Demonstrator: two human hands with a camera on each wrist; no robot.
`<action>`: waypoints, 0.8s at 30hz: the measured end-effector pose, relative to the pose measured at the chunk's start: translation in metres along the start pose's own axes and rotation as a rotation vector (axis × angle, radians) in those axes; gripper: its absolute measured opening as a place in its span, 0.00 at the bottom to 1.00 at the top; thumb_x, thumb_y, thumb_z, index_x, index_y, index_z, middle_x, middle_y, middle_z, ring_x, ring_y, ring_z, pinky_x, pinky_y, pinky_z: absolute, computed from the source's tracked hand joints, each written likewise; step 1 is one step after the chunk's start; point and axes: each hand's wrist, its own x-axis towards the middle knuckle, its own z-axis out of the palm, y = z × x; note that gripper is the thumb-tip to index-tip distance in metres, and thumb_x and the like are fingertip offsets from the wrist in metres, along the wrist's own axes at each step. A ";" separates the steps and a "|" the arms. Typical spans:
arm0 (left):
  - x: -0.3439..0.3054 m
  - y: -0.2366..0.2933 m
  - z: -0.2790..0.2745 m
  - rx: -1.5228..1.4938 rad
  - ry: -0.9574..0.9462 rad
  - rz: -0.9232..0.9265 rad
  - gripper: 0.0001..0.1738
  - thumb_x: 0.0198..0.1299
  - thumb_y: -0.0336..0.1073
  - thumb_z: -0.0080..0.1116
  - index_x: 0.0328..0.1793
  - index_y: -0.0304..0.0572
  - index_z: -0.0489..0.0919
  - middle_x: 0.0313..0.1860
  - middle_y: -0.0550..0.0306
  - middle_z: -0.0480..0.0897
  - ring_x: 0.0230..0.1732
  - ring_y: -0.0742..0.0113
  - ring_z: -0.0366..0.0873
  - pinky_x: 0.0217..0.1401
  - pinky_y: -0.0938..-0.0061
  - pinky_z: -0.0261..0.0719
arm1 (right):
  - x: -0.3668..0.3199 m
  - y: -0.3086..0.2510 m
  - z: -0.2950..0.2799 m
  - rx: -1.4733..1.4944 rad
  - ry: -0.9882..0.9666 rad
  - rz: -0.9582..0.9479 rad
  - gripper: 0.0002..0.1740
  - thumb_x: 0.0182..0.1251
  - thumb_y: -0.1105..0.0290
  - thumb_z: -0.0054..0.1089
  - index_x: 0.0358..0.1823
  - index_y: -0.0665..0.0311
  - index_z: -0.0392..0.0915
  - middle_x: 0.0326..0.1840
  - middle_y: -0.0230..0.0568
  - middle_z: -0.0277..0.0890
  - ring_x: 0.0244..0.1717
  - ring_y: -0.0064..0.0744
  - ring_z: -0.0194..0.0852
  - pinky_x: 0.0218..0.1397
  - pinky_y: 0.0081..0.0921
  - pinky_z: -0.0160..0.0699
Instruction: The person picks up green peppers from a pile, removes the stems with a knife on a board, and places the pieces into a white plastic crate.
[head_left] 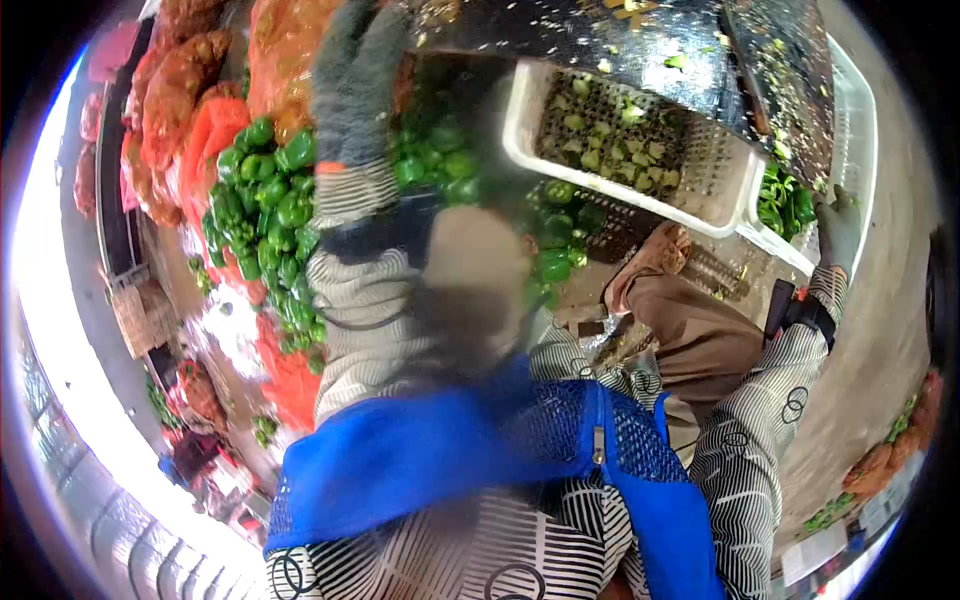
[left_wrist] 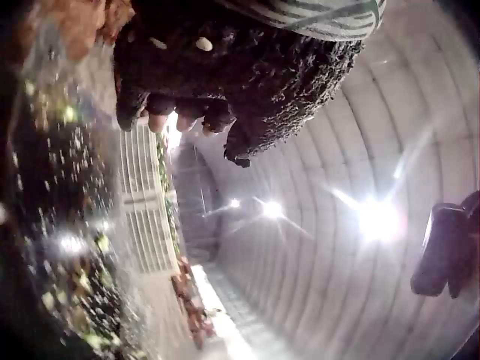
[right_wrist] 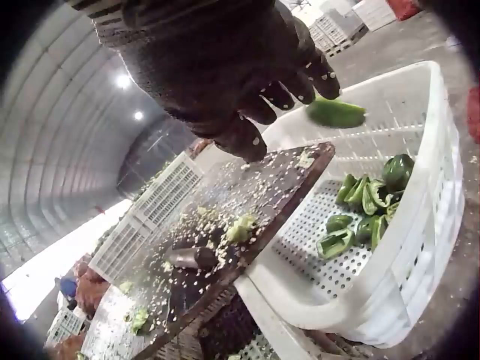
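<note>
- A piece of green pepper [right_wrist: 335, 114] sits just under the fingertips of the right hand [right_wrist: 217, 75], above a white crate [right_wrist: 397, 296]; whether it touches a finger is unclear.
- The right hand wears a dark, seed-flecked glove, its fingers spread and not wrapped around the piece.
- The left hand [head_left: 355, 90], also gloved and well apart from the right, is blurred from above; its wrist view shows loosely bent fingers with nothing visible between them.
- More cut peppers [right_wrist: 367, 196] lie on the crate floor, hollow sides showing.
- The piece should be light and fairly stiff: a thin, crisp wall that may crack if squeezed or bent hard.
- Its shiny skin would probably be slick, especially against a damp glove; the cut inside should give more grip.
- The best hold is likely across the long edges, thumb inside the curve, fingers outside, pinching gently.
- Whole peppers [head_left: 275, 205], heaped at the person's left, look rounder and would be heavier; cup them around the widest part.
- Loose seeds dot the cutting board [right_wrist: 304, 176], and could make gloves slippery.
</note>
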 end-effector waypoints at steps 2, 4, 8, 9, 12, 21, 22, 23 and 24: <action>-0.044 -0.027 -0.040 -0.056 0.070 -0.443 0.17 0.68 0.34 0.56 0.60 0.36 0.79 0.54 0.51 0.81 0.54 0.68 0.80 0.54 0.76 0.81 | -0.011 -0.050 -0.023 0.383 -0.141 0.023 0.28 0.66 0.61 0.58 0.65 0.66 0.74 0.58 0.52 0.80 0.58 0.39 0.78 0.62 0.28 0.71; -0.115 -0.068 -0.063 -0.034 0.011 -0.643 0.24 0.64 0.39 0.63 0.63 0.35 0.77 0.53 0.48 0.83 0.52 0.66 0.80 0.57 0.69 0.79 | -0.006 -0.065 -0.003 0.673 -0.082 -0.122 0.23 0.73 0.62 0.57 0.63 0.66 0.76 0.59 0.45 0.80 0.57 0.31 0.77 0.60 0.27 0.72; -0.231 -0.087 -0.061 0.306 -0.546 -1.083 0.25 0.64 0.45 0.58 0.65 0.44 0.76 0.59 0.45 0.81 0.59 0.53 0.79 0.63 0.63 0.76 | -0.035 -0.149 -0.026 0.688 -0.093 -0.118 0.19 0.72 0.69 0.59 0.62 0.66 0.77 0.60 0.41 0.80 0.56 0.26 0.76 0.59 0.23 0.72; -0.262 -0.089 -0.046 0.471 -0.632 -0.995 0.25 0.61 0.49 0.61 0.63 0.52 0.77 0.53 0.48 0.83 0.50 0.46 0.81 0.56 0.58 0.78 | -0.036 -0.155 -0.018 0.714 -0.061 -0.164 0.18 0.72 0.70 0.59 0.61 0.66 0.78 0.56 0.39 0.81 0.54 0.25 0.77 0.58 0.21 0.72; -0.362 -0.124 0.006 0.621 -0.663 -0.677 0.27 0.59 0.50 0.60 0.65 0.56 0.75 0.64 0.50 0.75 0.62 0.50 0.74 0.60 0.56 0.76 | -0.051 -0.178 -0.017 0.768 -0.052 -0.230 0.17 0.75 0.69 0.55 0.62 0.65 0.78 0.56 0.35 0.80 0.53 0.22 0.75 0.57 0.19 0.70; -0.303 -0.137 0.041 0.712 -1.067 -0.815 0.50 0.52 0.59 0.67 0.77 0.45 0.62 0.71 0.35 0.67 0.68 0.42 0.70 0.67 0.57 0.73 | -0.029 -0.205 -0.013 0.499 0.282 -0.029 0.20 0.63 0.76 0.61 0.58 0.60 0.78 0.59 0.47 0.79 0.57 0.41 0.79 0.56 0.36 0.80; -0.280 -0.124 0.038 0.634 -0.822 -0.819 0.43 0.53 0.53 0.69 0.71 0.42 0.67 0.68 0.39 0.71 0.65 0.45 0.72 0.68 0.59 0.72 | -0.019 -0.213 -0.022 0.385 0.296 0.015 0.20 0.64 0.73 0.60 0.59 0.61 0.77 0.56 0.48 0.78 0.56 0.46 0.78 0.57 0.38 0.79; -0.261 -0.109 0.032 0.557 -0.588 -0.823 0.36 0.55 0.48 0.70 0.66 0.38 0.73 0.65 0.42 0.75 0.63 0.48 0.74 0.68 0.60 0.71 | -0.005 -0.208 -0.015 0.279 0.328 0.001 0.19 0.65 0.72 0.59 0.58 0.62 0.76 0.52 0.50 0.77 0.52 0.49 0.78 0.57 0.42 0.77; -0.235 -0.104 0.024 0.420 -0.533 -0.748 0.38 0.55 0.45 0.69 0.70 0.39 0.69 0.68 0.40 0.72 0.66 0.46 0.71 0.70 0.59 0.69 | 0.007 -0.205 -0.009 0.254 0.283 0.031 0.20 0.65 0.70 0.59 0.59 0.62 0.75 0.51 0.50 0.77 0.52 0.50 0.78 0.57 0.43 0.77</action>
